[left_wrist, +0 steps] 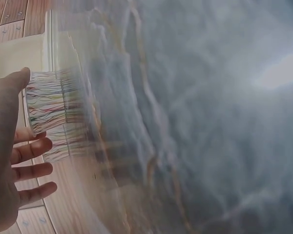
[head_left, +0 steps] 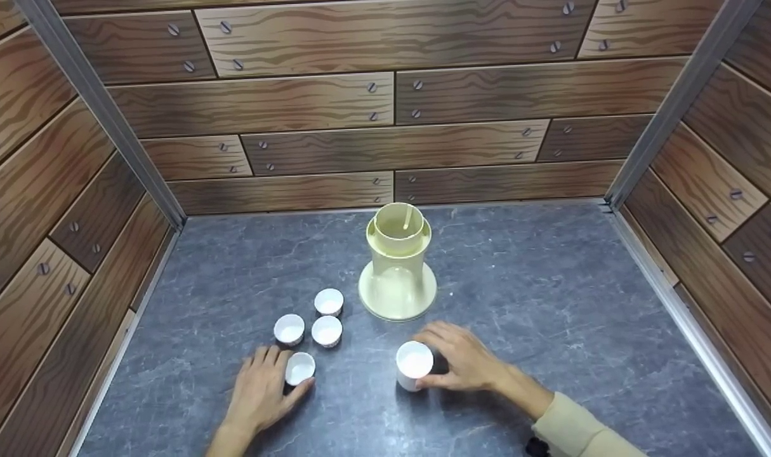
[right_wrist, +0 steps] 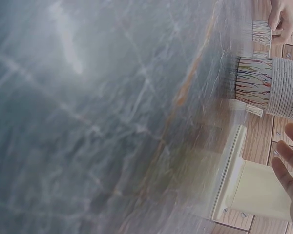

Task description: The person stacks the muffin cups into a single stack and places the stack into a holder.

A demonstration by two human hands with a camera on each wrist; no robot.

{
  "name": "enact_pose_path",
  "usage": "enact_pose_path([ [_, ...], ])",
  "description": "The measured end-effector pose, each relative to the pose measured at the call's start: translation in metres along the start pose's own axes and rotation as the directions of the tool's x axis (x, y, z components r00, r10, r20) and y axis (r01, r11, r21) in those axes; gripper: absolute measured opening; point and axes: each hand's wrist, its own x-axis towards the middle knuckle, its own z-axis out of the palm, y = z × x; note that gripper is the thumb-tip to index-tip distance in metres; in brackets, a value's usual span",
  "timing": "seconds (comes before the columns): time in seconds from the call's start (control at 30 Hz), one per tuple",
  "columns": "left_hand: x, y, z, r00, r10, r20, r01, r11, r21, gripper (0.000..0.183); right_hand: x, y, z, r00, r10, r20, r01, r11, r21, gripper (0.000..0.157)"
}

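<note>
This looks like a lab-style booth. Brown wood-print panels (head_left: 315,101) with printed screws (head_left: 226,27) stand at nine, twelve and three o'clock, and straight grey metal posts (head_left: 108,114) at ten and two flank a grey-blue marble-patterned tabletop (head_left: 518,273)

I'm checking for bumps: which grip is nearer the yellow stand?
Right. The right grip, on the cup stack, is in front and slightly right of the yellow stand; the left grip, on a single cup, is farther off, front left.

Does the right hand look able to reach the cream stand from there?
Probably yes: bare tabletop separates the right hand from the cream stand, but a stack of cups fills the hand's grip.
</note>
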Motion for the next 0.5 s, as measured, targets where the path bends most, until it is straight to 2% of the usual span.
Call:
enact_pose_path([
  [0.4, 0.005, 0.011, 0.000, 0.996, 0.065, -0.063, -0.065, 0.998, 0.010, 0.058, -0.001, 0.000, 0.001, 1.000, 0.004, -0.007, -0.004, 1.000, 0.017, 0.065],
  [0.5, 0.008, 0.016, -0.001, 0.996, 0.069, -0.059, -0.069, 0.998, 0.002, 0.057, -0.001, 0.001, 0.001, 1.000, -0.002, -0.009, 0.003, 1.000, 0.010, 0.065],
])
